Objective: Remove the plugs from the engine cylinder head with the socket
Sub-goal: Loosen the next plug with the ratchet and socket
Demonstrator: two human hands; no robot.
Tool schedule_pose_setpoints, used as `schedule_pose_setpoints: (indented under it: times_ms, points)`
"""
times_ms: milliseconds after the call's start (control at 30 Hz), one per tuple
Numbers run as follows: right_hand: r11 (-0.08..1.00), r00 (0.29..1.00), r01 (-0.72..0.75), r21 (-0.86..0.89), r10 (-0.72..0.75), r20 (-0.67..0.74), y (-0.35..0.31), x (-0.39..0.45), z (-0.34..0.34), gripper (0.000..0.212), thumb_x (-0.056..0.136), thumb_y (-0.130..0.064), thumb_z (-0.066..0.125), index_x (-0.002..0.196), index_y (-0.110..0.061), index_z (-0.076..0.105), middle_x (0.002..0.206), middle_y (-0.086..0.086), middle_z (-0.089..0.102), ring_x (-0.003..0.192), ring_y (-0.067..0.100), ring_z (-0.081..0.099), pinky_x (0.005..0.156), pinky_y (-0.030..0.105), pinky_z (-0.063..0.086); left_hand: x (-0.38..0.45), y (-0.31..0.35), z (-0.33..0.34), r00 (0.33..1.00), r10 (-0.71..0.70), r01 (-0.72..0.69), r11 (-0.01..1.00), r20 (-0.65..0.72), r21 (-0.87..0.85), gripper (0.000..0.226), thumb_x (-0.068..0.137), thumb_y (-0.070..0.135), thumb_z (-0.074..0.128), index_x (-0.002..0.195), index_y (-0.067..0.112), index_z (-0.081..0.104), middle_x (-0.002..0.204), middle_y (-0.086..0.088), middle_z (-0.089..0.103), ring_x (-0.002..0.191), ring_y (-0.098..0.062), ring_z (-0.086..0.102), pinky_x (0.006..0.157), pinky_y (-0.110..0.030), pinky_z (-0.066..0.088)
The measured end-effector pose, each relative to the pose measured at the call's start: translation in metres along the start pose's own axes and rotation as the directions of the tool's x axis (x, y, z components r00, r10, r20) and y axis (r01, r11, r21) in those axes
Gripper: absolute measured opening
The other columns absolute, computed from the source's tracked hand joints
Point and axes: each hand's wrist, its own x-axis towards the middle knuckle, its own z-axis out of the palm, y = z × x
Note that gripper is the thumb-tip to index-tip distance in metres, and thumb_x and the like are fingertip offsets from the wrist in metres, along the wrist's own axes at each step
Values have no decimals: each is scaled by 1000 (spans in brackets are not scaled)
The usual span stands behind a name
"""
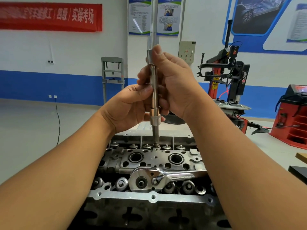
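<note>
Two hands are working one tool here: I am holding the socket extension (154, 90) upright above the cylinder head (149, 163), the left hand (127, 108) curling its fingers round the lower part near the socket (155, 119), the right hand (172, 83) wrapping the upper shaft with the thumb lying along it. A thin dark stem, which I am judging to be a plug (155, 138), is hanging from the socket just over the far row of the head.

To do this step well, I am thinking the assembly should be kept vertical and drawn straight, so the plug is not knocking against the well's edge; the lower hand should be steadying the socket while the upper one is carrying the weight.

Counting: one ratchet (159, 178) is lying across the middle of the head, detached from the extension. Two open round wells (136, 157) are showing, either side of centre. Valve caps are running in two rows, near and far; I cannot count them surely, as my arms are covering the ends.
</note>
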Motion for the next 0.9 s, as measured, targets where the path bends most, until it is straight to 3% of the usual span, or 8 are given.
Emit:
schedule_pose_setpoints:
  times_ms: [133,233,333,400,533,667,767,900]
  points:
    - [999,1000,-21,34,21,9,2,1,0,41,110,-39,46,100,-5,65,77,12,72,73,29,67,76,48,58,-1,0,1,1000,9,-8,999,-23,40,34,80,39,87,102,15,78,97,-9,77,90,-25,76,80,-42,62]
    - [1000,1000,-18,-14,18,-12,2,2,-3,43,107,-45,50,99,-7,69,85,15,76,80,34,69,92,59,57,1,-1,3,996,48,-42,996,-77,83,36,72,38,93,98,18,79,98,-8,75,86,-21,75,78,-37,60]
    - [999,999,19,-51,-21,-28,-1,0,-3,30,103,-38,61,94,-9,60,81,14,75,72,32,69,70,45,63,2,-2,3,992,79,-69,993,-99,99,35,70,37,94,98,23,80,97,-1,75,85,-16,75,77,-36,60]
    - [999,1000,18,-35,-19,-23,-1,0,-3,28,104,-34,60,92,-9,58,76,11,73,67,30,67,58,36,57,1,-1,2,996,57,-50,995,-73,90,34,76,40,90,102,22,79,96,-1,76,88,-19,75,79,-38,61]
    - [1000,1000,-18,26,18,4,-1,1,-1,38,109,-39,48,100,-5,62,79,14,73,68,28,66,65,38,55,-1,-1,1,999,-1,1,1000,-37,18,39,84,40,84,111,13,74,100,-14,77,91,-31,76,79,-43,61]
    - [1000,1000,-24,7,24,-11,-2,0,-1,36,105,-42,55,103,-7,64,80,13,74,70,28,67,61,34,56,1,-3,1,995,59,-56,997,-78,50,33,79,38,88,104,18,78,97,-6,77,87,-21,76,82,-40,61]
    - [1000,999,22,-12,-23,-28,0,1,-2,25,103,-31,63,95,-8,59,73,9,73,64,24,67,63,35,58,2,-3,4,991,79,-69,993,-104,96,34,73,40,92,100,22,80,94,-1,77,86,-17,76,78,-37,62]
    - [1000,1000,20,-18,-21,-22,1,2,-3,32,106,-34,56,99,-4,65,79,10,73,68,25,66,68,36,59,1,-1,4,994,45,-34,993,-102,112,38,75,45,89,101,18,79,96,-5,77,88,-21,76,75,-37,61]
